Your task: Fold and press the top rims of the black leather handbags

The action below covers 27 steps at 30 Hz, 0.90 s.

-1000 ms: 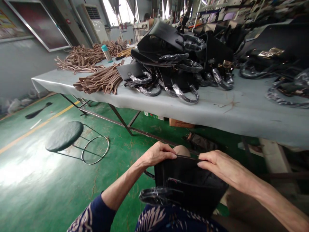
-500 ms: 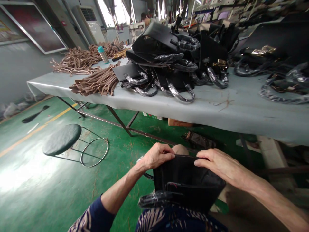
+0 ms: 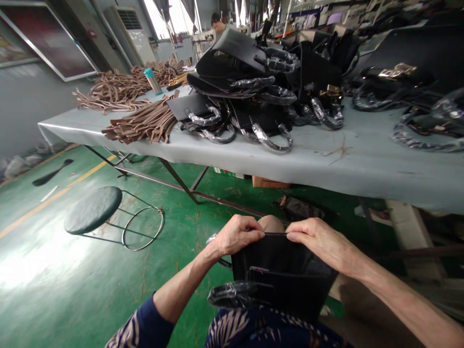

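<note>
A black leather handbag (image 3: pixel 286 278) rests on my lap, its plastic-wrapped handle (image 3: pixel 235 294) pointing toward me. My left hand (image 3: pixel 237 235) pinches the bag's far top edge at the left. My right hand (image 3: pixel 319 241) pinches the same edge a short way to the right, fingers closed on it. The two hands lie close together over the edge, just in front of my knee.
A long grey table (image 3: pixel 344 169) stands ahead, with a pile of black handbags (image 3: pixel 261 92) with wrapped handles and bundles of brown straps (image 3: pixel 145 121) on it. A round black stool (image 3: pixel 93 210) stands on the green floor at left. A person is far behind the table.
My right hand has slid left along the bag's top edge toward my left hand. The view has shifted slightly; the left hand keeps its grip.
</note>
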Each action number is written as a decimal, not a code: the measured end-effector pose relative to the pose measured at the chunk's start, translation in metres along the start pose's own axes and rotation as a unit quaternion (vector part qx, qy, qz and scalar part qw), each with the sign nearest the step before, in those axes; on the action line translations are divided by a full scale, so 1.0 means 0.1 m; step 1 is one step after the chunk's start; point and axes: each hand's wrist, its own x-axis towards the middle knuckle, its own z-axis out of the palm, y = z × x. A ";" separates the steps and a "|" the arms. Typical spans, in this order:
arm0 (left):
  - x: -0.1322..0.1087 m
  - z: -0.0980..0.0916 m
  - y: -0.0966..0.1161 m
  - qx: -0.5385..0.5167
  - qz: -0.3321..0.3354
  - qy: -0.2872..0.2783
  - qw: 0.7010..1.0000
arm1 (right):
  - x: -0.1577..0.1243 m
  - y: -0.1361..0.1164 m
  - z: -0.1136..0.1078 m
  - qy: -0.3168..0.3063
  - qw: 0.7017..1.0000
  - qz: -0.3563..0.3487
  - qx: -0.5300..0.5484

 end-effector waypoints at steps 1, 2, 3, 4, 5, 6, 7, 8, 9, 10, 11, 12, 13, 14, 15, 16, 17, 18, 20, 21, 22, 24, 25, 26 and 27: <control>0.00 0.00 0.00 0.000 0.002 -0.002 1.000 | -0.01 -0.02 -0.01 0.006 1.000 0.005 -0.015; 0.00 0.00 0.00 0.000 0.003 -0.003 1.000 | -0.02 -0.05 -0.01 0.013 0.999 0.006 -0.030; 0.01 0.00 0.00 0.001 0.003 -0.003 1.000 | -0.03 -0.07 -0.02 0.018 0.999 0.004 -0.045; 0.01 0.00 0.00 0.003 0.003 -0.003 1.000 | -0.04 -0.08 -0.02 0.022 0.998 -0.001 -0.061; 0.01 0.00 0.00 0.004 0.001 -0.002 1.000 | -0.05 -0.10 -0.03 0.023 0.997 -0.011 -0.075; 0.01 0.01 0.00 0.006 -0.001 0.000 1.000 | -0.05 -0.10 -0.03 0.023 0.996 -0.027 -0.085; 0.01 0.01 0.00 0.007 -0.004 0.001 1.000 | -0.05 -0.09 -0.03 0.024 0.994 -0.045 -0.093; 0.01 0.01 0.00 0.008 -0.007 0.003 1.000 | -0.05 -0.08 -0.02 0.026 0.992 -0.065 -0.101; 0.01 0.01 0.00 0.007 -0.011 0.005 1.000 | -0.03 -0.06 -0.01 0.030 0.990 -0.084 -0.113; 0.01 0.01 0.00 0.007 -0.015 0.006 1.000 | -0.02 -0.04 0.00 0.033 0.986 -0.101 -0.130; 0.01 0.02 0.00 0.005 -0.019 0.008 1.000 | 0.00 -0.01 0.01 0.037 0.981 -0.114 -0.155; 0.01 0.02 0.00 0.003 -0.021 0.009 1.000 | 0.01 0.01 0.02 0.038 0.974 -0.126 -0.185; 0.01 0.02 0.00 0.002 -0.022 0.009 1.000 | 0.03 0.03 0.03 0.039 0.966 -0.138 -0.215; 0.00 0.02 0.00 0.002 -0.021 0.009 1.000 | 0.04 0.04 0.03 0.039 0.959 -0.150 -0.239; 0.00 0.02 0.00 0.002 -0.019 0.009 1.000 | 0.05 0.04 0.03 0.039 0.954 -0.160 -0.252; -0.01 0.02 0.00 0.003 -0.017 0.008 1.000 | 0.05 0.03 0.02 0.034 0.952 -0.170 -0.252; -0.01 0.02 -0.01 0.004 -0.014 0.008 1.000 | 0.05 0.02 0.00 0.023 0.954 -0.177 -0.240; -0.02 0.03 -0.01 0.004 -0.011 0.007 1.000 | 0.05 0.00 -0.02 0.005 0.960 -0.180 -0.215; -0.03 0.03 0.00 0.008 -0.003 0.006 1.000 | 0.04 -0.03 -0.07 -0.029 0.972 -0.172 -0.158; -0.03 0.03 0.00 0.011 0.003 0.006 1.000 | 0.03 -0.04 -0.08 -0.037 0.976 -0.164 -0.138; -0.03 0.03 0.00 0.014 0.008 0.005 1.000 | 0.02 -0.04 -0.09 -0.036 0.979 -0.155 -0.129; -0.03 0.04 0.01 0.018 0.015 0.004 1.000 | 0.01 -0.03 -0.09 -0.021 0.980 -0.141 -0.137; -0.02 0.04 0.01 0.019 0.015 0.004 1.000 | 0.01 -0.03 -0.08 -0.012 0.979 -0.137 -0.152; -0.02 0.05 0.01 0.017 0.015 0.003 1.000 | 0.01 -0.04 -0.07 -0.005 0.976 -0.136 -0.172; -0.01 0.06 0.01 0.015 0.016 0.001 1.000 | 0.01 -0.05 -0.05 0.003 0.970 -0.138 -0.198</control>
